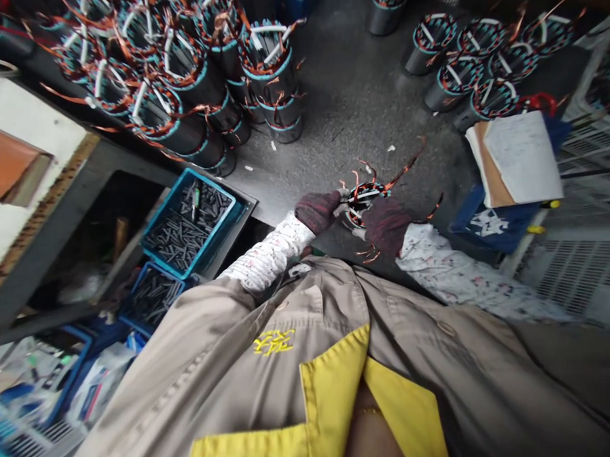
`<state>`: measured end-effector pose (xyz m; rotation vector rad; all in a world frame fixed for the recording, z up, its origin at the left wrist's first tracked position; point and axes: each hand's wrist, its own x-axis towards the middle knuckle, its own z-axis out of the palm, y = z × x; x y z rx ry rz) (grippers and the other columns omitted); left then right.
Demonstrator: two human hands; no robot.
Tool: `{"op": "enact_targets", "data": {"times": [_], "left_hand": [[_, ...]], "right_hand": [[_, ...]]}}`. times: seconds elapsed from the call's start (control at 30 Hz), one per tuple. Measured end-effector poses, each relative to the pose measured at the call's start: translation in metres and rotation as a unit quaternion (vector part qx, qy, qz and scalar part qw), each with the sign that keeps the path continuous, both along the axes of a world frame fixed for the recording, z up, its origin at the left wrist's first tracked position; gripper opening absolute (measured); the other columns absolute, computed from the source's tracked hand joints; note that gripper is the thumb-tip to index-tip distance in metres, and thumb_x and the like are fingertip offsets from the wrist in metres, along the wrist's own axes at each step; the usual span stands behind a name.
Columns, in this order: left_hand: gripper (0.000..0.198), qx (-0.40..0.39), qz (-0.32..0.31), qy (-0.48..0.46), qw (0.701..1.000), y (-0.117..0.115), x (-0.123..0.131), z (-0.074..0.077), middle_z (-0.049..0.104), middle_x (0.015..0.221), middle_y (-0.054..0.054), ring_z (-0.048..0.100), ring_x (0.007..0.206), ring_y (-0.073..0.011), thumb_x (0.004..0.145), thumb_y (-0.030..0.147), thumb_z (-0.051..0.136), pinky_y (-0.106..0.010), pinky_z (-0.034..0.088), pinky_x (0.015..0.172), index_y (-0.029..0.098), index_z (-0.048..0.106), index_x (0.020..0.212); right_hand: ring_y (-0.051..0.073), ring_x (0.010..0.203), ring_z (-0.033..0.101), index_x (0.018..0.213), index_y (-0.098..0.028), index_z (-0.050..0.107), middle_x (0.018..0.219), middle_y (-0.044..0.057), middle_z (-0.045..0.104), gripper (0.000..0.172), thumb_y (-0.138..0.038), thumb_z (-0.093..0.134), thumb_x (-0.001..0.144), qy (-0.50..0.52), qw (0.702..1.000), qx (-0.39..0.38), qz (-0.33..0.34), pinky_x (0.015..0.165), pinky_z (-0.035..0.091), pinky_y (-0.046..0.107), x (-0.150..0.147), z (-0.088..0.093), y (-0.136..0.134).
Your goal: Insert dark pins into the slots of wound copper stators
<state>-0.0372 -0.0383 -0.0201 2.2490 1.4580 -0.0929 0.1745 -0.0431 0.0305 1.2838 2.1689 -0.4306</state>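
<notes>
One stator (368, 194), likely heavy and stiff, its bendable wires (406, 169) best spared by gripping the body, is ahead at twelve o'clock over the counter (336, 121), left hand (317, 213) pinching its nine-o'clock rim, right hand (386, 225) at three, grip hidden.

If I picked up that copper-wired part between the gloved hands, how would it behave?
The copper-wired part would probably feel heavy for its size, judging by the copper-coloured wire around its rim. Its long wire ends stick out bent and apart, so they'd likely flex and might snag.
</notes>
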Motion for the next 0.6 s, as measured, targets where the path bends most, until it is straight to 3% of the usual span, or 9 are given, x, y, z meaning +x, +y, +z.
{"op": "enact_targets", "data": {"times": [0.1, 0.2, 0.27, 0.33, 0.43, 0.5, 0.6], "left_hand": [[0.056, 0.006, 0.014, 0.027, 1.000, -0.006, 0.018, 0.007, 0.096, 0.137, -0.021, 0.093, 0.140, -0.0370, 0.130, 0.027, 0.064, -0.041, 0.067, 0.111, 0.017, 0.073, 0.184], [0.056, -0.040, 0.038, -0.074, 0.996, 0.010, 0.025, -0.006, 0.097, 0.141, -0.018, 0.092, 0.142, -0.0351, 0.130, 0.034, 0.071, -0.042, 0.069, 0.118, 0.018, 0.074, 0.184], [0.050, -0.055, 0.079, -0.168, 0.981, 0.029, 0.025, -0.022, 0.093, 0.159, -0.016, 0.088, 0.153, -0.0291, 0.135, 0.034, 0.061, -0.041, 0.069, 0.129, 0.020, 0.077, 0.181], [0.054, -0.016, 0.117, -0.207, 0.971, 0.044, 0.033, -0.038, 0.080, 0.184, -0.017, 0.074, 0.173, -0.0259, 0.138, 0.029, 0.048, -0.043, 0.060, 0.146, 0.018, 0.071, 0.185], [0.062, 0.063, 0.120, -0.164, 0.977, 0.048, 0.059, -0.052, 0.063, 0.202, -0.019, 0.051, 0.194, -0.0320, 0.138, 0.035, 0.047, -0.056, 0.045, 0.160, 0.017, 0.057, 0.197], [0.065, 0.070, 0.100, -0.136, 0.983, 0.045, 0.073, -0.053, 0.067, 0.198, -0.017, 0.049, 0.194, -0.0370, 0.139, 0.048, 0.046, -0.064, 0.045, 0.158, 0.022, 0.056, 0.198], [0.069, 0.052, 0.076, -0.116, 0.989, 0.044, 0.075, -0.050, 0.076, 0.187, -0.008, 0.053, 0.185, -0.0386, 0.139, 0.066, 0.037, -0.066, 0.047, 0.153, 0.033, 0.062, 0.194]], "right_hand": [[0.050, 0.151, 0.077, 0.158, -0.002, 0.091, 0.158, 0.040, 0.082, 0.059, -0.039, 0.059, 0.125, -0.009, 1.000, 0.010, -0.015, 0.121, 0.060, 0.054, -0.010, -0.013, -0.011], [0.050, 0.149, 0.079, 0.163, -0.003, 0.088, 0.160, 0.040, 0.082, 0.062, -0.043, 0.063, 0.124, -0.003, 0.999, 0.010, -0.040, 0.122, 0.062, 0.054, -0.011, -0.020, -0.011], [0.052, 0.148, 0.079, 0.160, -0.003, 0.090, 0.158, 0.040, 0.083, 0.066, -0.053, 0.067, 0.124, 0.011, 0.998, 0.003, -0.055, 0.124, 0.062, 0.057, -0.011, -0.023, -0.010], [0.053, 0.146, 0.079, 0.156, -0.002, 0.091, 0.155, 0.042, 0.083, 0.064, -0.053, 0.070, 0.123, 0.026, 0.997, 0.005, -0.074, 0.123, 0.062, 0.058, -0.014, -0.027, -0.008], [0.052, 0.146, 0.078, 0.166, -0.004, 0.085, 0.165, 0.040, 0.081, 0.060, -0.040, 0.073, 0.120, 0.071, 0.990, 0.041, -0.118, 0.122, 0.061, 0.058, -0.017, -0.035, -0.006], [0.050, 0.146, 0.078, 0.166, -0.006, 0.085, 0.166, 0.037, 0.082, 0.060, -0.044, 0.075, 0.120, 0.102, 0.983, 0.046, -0.148, 0.124, 0.060, 0.056, -0.009, -0.039, -0.003], [0.043, 0.139, 0.079, 0.155, -0.008, 0.088, 0.153, 0.032, 0.087, 0.054, -0.050, 0.073, 0.124, 0.114, 0.976, 0.039, -0.183, 0.124, 0.059, 0.050, 0.027, -0.042, 0.003]]}}
